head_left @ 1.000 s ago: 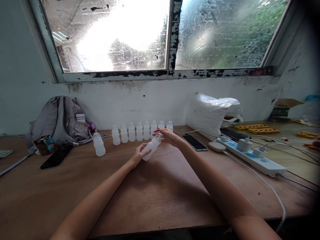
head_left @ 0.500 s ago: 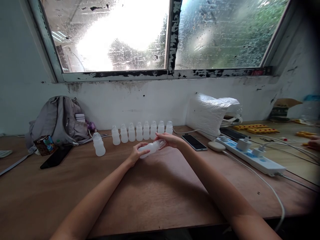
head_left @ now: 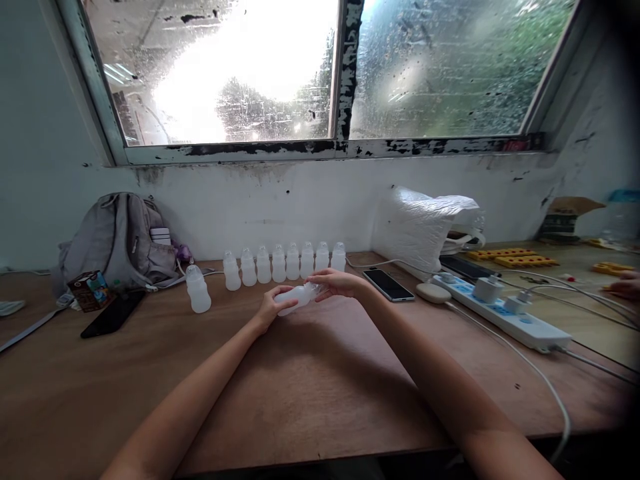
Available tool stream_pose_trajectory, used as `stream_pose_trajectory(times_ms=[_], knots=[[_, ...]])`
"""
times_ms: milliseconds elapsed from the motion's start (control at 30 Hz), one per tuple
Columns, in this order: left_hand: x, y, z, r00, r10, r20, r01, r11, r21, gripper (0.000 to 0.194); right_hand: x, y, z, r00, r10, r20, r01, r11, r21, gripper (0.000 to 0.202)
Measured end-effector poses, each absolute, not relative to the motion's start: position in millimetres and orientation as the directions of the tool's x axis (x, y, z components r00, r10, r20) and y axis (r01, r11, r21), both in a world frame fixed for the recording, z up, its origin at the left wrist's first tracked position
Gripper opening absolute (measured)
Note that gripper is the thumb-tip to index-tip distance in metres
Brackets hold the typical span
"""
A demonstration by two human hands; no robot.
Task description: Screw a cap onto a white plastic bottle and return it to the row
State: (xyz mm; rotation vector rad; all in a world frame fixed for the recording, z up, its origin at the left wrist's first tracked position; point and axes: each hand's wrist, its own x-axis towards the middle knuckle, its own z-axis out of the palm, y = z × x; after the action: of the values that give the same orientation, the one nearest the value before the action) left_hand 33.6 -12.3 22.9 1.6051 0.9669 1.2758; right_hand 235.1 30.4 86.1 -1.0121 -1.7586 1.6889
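- Item held: one small translucent white bottle (head_left: 295, 298), lying nearly on its side just above the wooden table (head_left: 310, 393), in front of the row at the wall. I cannot tell whether it holds anything; the plastic is cloudy.
- My left hand (head_left: 270, 309): fingers wrapped round the base end of the bottle, a closed hold on it, forearm stretched forward from the lower left.
- My right hand (head_left: 336, 283): fingers curled over the bottle's neck and cap end, also closed on it, wrist bent inward, forearm coming in from the lower right.
- Row of bottles (head_left: 286, 263): seven of the same kind, upright and side by side against the wall, just behind my hands. Contents not readable.
- Single bottle (head_left: 198, 289): upright, standing apart to the left of the row, nearer to me.
- Backpack (head_left: 116, 241): grey, slumped against the wall at far left; a small printed carton (head_left: 89, 290) and a dark phone (head_left: 113, 313) lie in front of it.
- White plastic bag (head_left: 423, 227): bulging, against the wall to the right of the row; its contents are hidden.
- Second phone (head_left: 389, 285): flat on the table, just right of my right hand.
- Power strip (head_left: 505, 312): white, with plugs and cables, well to the right.
- Another person's hand (head_left: 623, 288): at the far right edge, apart from mine.
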Motion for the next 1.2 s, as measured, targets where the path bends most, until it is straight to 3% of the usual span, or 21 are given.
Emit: stream_pose_trajectory(times_ms=[200, 633, 800, 1200], knots=[[32.7, -12.2, 22.6, 0.187, 0.925, 0.332, 0.063, -0.348, 0.935, 0.042, 237.1, 30.0, 85.6, -0.637, 0.758, -0.14, 0.144, -0.061, -0.988, 0.028], [32.1, -20.1, 30.7, 0.239, 0.919, 0.314, 0.027, -0.33, 0.944, 0.038, 230.3, 34.8, 67.8, -0.714, 0.675, -0.188, -0.087, -0.352, -0.932, 0.059], [31.0, -20.3, 30.6, 0.273, 0.915, 0.298, 0.046, -0.322, 0.946, 0.038, 226.9, 37.9, 58.8, -0.664, 0.711, -0.232, -0.058, -0.358, -0.932, 0.059], [33.0, -20.1, 23.1, 0.239, 0.917, 0.321, 0.118, -0.355, 0.927, 0.034, 221.4, 32.6, 36.3, -0.665, 0.726, -0.173, -0.139, -0.348, -0.927, 0.058]])
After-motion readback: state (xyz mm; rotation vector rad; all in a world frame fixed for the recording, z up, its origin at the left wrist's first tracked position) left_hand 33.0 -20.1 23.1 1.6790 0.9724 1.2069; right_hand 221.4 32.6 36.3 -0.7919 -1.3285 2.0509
